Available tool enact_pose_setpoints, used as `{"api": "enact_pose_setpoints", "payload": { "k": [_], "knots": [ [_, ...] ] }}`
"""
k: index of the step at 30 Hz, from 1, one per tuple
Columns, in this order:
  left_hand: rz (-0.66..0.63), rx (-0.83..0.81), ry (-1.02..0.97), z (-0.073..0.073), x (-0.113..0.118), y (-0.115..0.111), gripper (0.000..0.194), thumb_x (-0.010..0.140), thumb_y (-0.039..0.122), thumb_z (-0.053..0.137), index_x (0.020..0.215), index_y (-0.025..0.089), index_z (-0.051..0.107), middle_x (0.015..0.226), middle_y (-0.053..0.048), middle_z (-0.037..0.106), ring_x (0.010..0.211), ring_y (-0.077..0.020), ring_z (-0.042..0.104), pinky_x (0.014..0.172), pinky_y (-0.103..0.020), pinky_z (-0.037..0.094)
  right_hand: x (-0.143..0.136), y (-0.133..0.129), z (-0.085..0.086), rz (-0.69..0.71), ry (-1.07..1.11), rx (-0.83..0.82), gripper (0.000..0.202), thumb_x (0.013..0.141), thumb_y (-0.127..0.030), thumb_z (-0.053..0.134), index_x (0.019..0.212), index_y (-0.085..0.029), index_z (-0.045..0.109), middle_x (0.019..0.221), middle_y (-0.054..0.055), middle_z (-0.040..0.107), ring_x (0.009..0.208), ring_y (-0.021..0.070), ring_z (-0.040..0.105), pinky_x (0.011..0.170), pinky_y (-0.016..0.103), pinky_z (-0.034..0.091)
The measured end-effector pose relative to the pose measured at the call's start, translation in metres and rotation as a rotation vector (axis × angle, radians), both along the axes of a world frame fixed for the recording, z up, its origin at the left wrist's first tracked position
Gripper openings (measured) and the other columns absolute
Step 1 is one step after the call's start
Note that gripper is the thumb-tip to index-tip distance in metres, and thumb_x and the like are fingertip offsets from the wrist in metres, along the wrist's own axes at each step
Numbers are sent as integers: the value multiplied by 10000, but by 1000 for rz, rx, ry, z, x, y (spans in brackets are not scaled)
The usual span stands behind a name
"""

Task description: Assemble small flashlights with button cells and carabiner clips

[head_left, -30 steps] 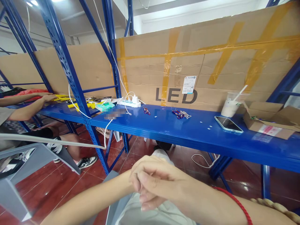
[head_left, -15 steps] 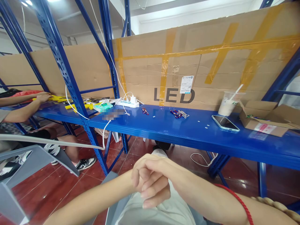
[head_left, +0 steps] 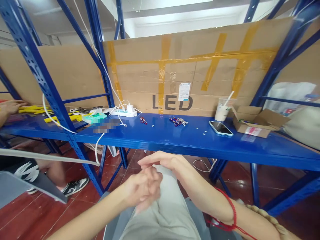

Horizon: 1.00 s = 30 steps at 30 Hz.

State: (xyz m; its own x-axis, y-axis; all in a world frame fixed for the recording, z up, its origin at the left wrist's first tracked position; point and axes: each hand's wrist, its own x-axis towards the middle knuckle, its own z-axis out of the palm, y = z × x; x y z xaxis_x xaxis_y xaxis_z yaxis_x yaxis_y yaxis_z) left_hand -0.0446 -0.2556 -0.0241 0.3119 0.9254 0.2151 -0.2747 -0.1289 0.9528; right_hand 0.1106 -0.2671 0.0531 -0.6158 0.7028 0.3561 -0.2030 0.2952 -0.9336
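My left hand (head_left: 145, 187) is curled above my lap, its fingers bent and slightly blurred, and nothing shows in it. Over and beside it is my right hand (head_left: 163, 160), with its fingers stretched out flat toward the left and nothing in its grasp. The two hands are close together, near the light trousers (head_left: 165, 213). Beyond them, on the blue table (head_left: 150, 136), lie a pile of small red, blue and silver items (head_left: 178, 121) and a smaller bunch (head_left: 143, 120).
A phone (head_left: 221, 128), a cup with a straw (head_left: 221, 111) and an open cardboard box (head_left: 257, 125) stand at the right. A power strip (head_left: 123, 112) and white cables are at the left. Another person's hand (head_left: 11, 108) is by yellow items (head_left: 35, 109).
My clasped hands have come apart; the right fingers have straightened above the left hand. The view has turned right, bringing white bags at the right edge into sight.
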Motion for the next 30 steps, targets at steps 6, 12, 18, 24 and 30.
{"api": "enact_pose_setpoints", "payload": {
  "k": [6,12,18,24,30],
  "knots": [
    [-276,-170,-306,-1,-5,12,302,694,357,704,577,133,539,526,86,437,240,10,373,308,-188,159,28,18,-17,-333,118,4,238,814,-258,412,595,-184,464,790,36,599,832,171,542,820,290,392],
    [-8,-151,-139,4,-13,24,300,645,373,741,580,127,581,590,45,559,289,5,399,355,-181,183,52,28,-38,-390,102,-130,189,815,-315,484,713,-182,571,874,35,590,899,177,524,859,290,381],
    [252,-56,208,3,-22,42,288,609,377,747,596,119,620,692,-22,627,355,-38,487,357,-181,247,62,29,-47,-379,141,-174,196,822,-347,501,745,-190,590,915,41,585,938,195,523,898,317,386],
    [318,164,658,-31,-47,49,355,742,410,612,517,135,610,848,-76,663,474,-86,559,451,-217,450,66,26,-47,-381,122,-181,229,832,-361,469,702,-192,554,879,45,573,910,196,515,853,306,401],
    [425,626,1506,-39,-59,35,449,821,94,354,1064,309,663,1315,-21,510,642,-90,630,464,-183,427,69,25,-48,-340,123,-167,218,829,-342,477,686,-198,555,837,27,553,865,170,506,811,255,410]
  ]
}}
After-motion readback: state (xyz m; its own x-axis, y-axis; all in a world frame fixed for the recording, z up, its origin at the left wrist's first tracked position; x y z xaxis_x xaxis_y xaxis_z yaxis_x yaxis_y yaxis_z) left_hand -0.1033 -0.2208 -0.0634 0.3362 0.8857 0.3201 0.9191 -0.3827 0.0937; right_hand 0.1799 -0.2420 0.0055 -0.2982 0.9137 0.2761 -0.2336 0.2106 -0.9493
